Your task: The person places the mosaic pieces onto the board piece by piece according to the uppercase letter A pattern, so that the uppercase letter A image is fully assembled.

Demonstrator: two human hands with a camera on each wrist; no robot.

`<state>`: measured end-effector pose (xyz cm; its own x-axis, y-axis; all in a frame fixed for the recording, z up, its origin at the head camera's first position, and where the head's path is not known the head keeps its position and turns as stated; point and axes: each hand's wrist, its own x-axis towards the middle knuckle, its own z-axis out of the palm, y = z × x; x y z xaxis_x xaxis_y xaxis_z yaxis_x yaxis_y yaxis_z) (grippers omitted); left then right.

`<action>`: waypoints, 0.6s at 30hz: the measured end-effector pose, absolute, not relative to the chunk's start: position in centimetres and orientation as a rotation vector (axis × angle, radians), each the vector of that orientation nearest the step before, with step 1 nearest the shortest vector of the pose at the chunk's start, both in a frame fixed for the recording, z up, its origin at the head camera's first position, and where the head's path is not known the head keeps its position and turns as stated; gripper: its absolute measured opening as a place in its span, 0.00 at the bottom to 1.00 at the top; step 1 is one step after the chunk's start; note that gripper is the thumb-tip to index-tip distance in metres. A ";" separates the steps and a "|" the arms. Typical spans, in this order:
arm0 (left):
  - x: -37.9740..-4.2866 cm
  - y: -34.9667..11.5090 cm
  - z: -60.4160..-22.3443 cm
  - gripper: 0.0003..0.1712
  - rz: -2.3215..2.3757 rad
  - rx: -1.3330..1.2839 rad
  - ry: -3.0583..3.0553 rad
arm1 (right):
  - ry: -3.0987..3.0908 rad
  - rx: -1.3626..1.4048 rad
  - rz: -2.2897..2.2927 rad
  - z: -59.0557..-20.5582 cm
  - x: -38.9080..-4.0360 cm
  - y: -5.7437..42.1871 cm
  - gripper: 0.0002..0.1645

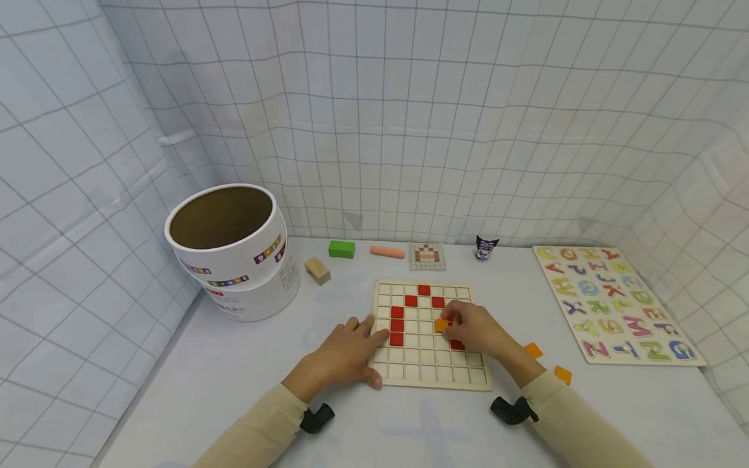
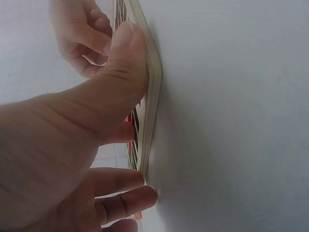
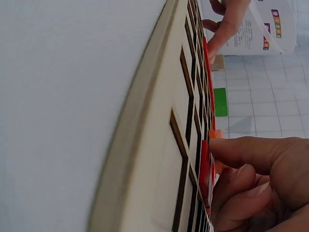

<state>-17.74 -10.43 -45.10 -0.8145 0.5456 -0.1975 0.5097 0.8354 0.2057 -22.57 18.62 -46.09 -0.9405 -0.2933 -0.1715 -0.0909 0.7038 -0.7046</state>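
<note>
Your right hand [image 1: 475, 330] pinches a small orange square tile [image 1: 441, 324] over the middle of the pale wooden grid board [image 1: 430, 374], beside the red tiles [image 1: 397, 324]. Your left hand [image 1: 345, 354] lies relaxed, bracing the board's edge. Placing seems underway; next, seat it squarely in one cell.

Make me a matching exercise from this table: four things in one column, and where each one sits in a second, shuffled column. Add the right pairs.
Things
1. green block
2. alphabet puzzle
3. white tub
4. orange tile

Places
A. far right of the table
B. pinched in the right hand over the grid board
C. by the back wall, beside a pink stick
D. stacked at the left, open top tilted

Pairs: 1-C, 2-A, 3-D, 4-B
</note>
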 end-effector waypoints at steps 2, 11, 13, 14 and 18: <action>-17.8 -10.5 -45.1 0.54 0.210 0.818 2.769 | 2.675 -0.334 -1.018 -46.1 -22.6 18.3 0.12; -17.7 -10.5 -44.8 0.54 0.219 0.809 2.761 | 2.656 -0.421 -1.129 -45.4 -21.4 20.0 0.21; -17.7 -10.4 -44.8 0.54 0.219 0.807 2.755 | 2.662 -0.396 -1.170 -45.0 -20.4 22.0 0.25; -17.7 -10.3 -44.7 0.54 0.217 0.809 2.755 | 2.669 -0.365 -1.182 -44.8 -19.8 23.2 0.26; -17.6 -10.4 -44.6 0.54 0.201 0.809 2.764 | 2.726 -0.198 -1.140 -44.4 -17.3 28.4 0.33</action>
